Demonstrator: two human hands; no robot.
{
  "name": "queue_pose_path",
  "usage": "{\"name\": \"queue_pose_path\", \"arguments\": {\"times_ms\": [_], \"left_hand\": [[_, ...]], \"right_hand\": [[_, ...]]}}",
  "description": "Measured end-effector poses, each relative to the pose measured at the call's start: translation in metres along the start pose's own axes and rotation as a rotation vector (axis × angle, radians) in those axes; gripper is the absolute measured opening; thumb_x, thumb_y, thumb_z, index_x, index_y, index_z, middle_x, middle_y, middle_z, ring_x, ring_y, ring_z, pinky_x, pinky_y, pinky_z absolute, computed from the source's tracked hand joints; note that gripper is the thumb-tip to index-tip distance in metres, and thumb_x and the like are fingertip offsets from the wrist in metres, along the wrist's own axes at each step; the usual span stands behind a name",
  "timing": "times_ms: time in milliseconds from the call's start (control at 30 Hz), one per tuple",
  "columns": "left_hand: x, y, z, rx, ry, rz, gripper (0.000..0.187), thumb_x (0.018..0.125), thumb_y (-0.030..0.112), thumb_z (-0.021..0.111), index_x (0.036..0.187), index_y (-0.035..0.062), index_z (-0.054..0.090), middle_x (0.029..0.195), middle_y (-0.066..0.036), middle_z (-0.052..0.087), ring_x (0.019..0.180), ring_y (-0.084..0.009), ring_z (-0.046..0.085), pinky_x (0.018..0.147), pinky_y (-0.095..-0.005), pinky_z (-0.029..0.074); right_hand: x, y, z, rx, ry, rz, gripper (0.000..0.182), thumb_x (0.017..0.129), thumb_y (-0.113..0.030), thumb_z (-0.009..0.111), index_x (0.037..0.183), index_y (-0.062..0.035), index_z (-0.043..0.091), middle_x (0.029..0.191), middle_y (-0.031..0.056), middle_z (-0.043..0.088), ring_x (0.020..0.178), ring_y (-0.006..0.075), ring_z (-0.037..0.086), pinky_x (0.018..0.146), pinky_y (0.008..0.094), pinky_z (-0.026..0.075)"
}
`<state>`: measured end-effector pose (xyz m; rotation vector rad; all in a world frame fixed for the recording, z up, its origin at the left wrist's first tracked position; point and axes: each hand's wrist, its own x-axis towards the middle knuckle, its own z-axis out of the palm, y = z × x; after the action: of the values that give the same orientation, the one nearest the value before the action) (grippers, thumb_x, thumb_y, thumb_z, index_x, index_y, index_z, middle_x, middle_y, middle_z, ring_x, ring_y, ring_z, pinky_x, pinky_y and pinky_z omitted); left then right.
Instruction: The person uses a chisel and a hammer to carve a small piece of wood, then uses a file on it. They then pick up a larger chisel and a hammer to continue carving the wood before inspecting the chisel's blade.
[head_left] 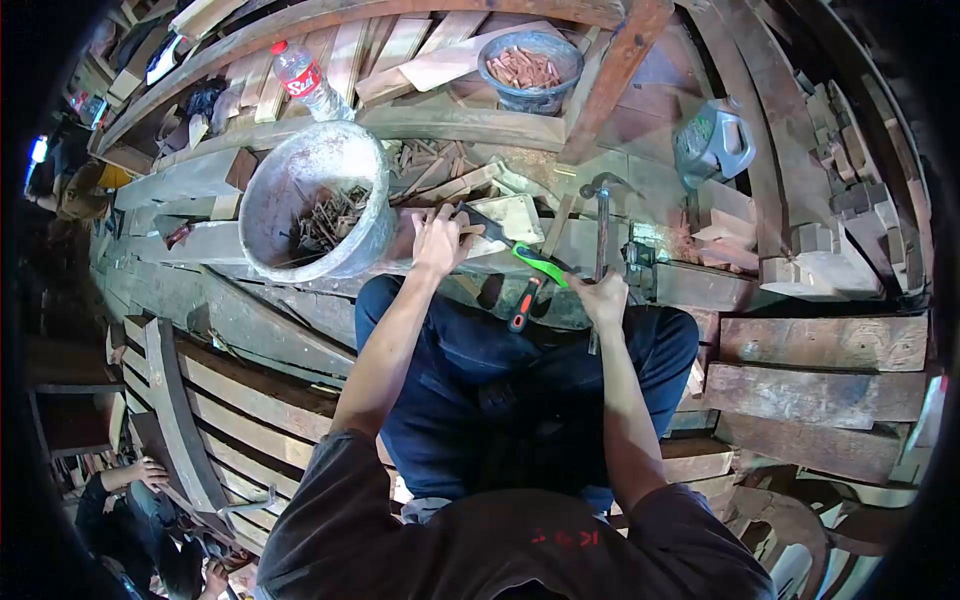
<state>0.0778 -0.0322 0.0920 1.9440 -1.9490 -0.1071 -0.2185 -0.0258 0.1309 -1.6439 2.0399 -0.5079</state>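
My right hand is closed round the end of a green-and-black handled tool. Its dark, flat blade slants up and left toward my left hand; I cannot make out its exact kind. My left hand is closed on a small piece of wood, near the blade's far end. A hammer stands beside my right hand, head up. In front of my lap is a tool with an orange-and-black handle. A shallow pale tray lies just past the blade.
A large grey bucket holding wood scraps stands at left. Beyond are a water bottle, a blue-grey bucket of wood pieces and a plastic jug. Stacked planks lie at right. Another person's hand shows at lower left.
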Motion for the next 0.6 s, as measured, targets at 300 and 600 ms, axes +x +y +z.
{"name": "queue_pose_path", "arguments": {"times_ms": [300, 600], "left_hand": [[-0.004, -0.006, 0.003, -0.019, 0.083, -0.014, 0.02, 0.08, 0.031, 0.072, 0.091, 0.0141, 0.07, 0.094, -0.007, 0.062, 0.095, -0.032, 0.061, 0.088, -0.0477, 0.035], [-0.003, -0.001, -0.009, -0.073, 0.044, -0.011, 0.019, 0.08, 0.027, 0.072, 0.094, 0.0146, 0.069, 0.094, -0.007, 0.068, 0.097, -0.0291, 0.062, 0.091, -0.0464, 0.034]], "right_hand": [[0.008, 0.009, 0.026, 0.043, -0.079, 0.043, 0.061, 0.066, -0.048, 0.085, 0.078, 0.0073, 0.064, 0.075, 0.0242, 0.068, 0.075, 0.0364, 0.07, 0.07, 0.0421, 0.055], [0.02, 0.042, 0.059, 0.148, -0.136, 0.147, 0.057, 0.073, -0.048, 0.08, 0.085, 0.0055, 0.068, 0.076, 0.0234, 0.068, 0.079, 0.0356, 0.07, 0.072, 0.0423, 0.053]]}}
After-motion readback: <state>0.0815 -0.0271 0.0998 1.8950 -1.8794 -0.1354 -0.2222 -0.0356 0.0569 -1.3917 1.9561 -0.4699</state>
